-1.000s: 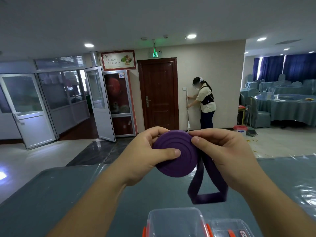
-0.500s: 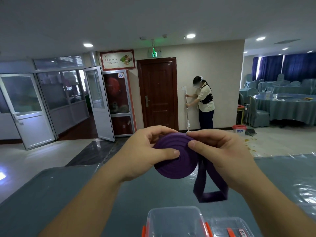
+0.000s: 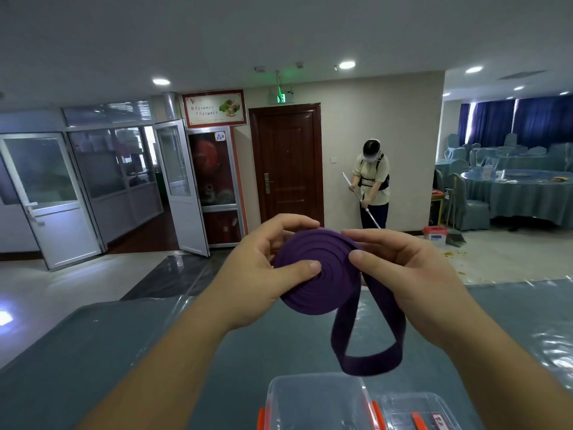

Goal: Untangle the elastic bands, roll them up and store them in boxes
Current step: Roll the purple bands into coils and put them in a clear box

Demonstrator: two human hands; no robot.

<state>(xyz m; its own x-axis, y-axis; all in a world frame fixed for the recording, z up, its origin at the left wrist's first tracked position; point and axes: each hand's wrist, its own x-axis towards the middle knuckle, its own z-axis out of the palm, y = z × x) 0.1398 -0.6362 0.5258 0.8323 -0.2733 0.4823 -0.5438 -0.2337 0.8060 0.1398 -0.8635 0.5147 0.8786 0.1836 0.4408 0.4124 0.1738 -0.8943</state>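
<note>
I hold a purple elastic band in front of me, most of it wound into a flat spiral roll. My left hand grips the roll, thumb pressed on its centre and fingers behind it. My right hand pinches the roll's right edge, thumb on the face. A loose loop of the band hangs below the roll, above a clear plastic box with orange clips at the bottom edge. A second clear box sits to its right.
A table under a grey-blue cloth with plastic film spreads below my arms. Across the room a person works a long-handled mop beside a dark wooden door. Covered round tables and chairs stand at right.
The hanging loop is a little shorter and the roll sits slightly more turned. The person across the room has turned from the wall and now bends over the mop.
</note>
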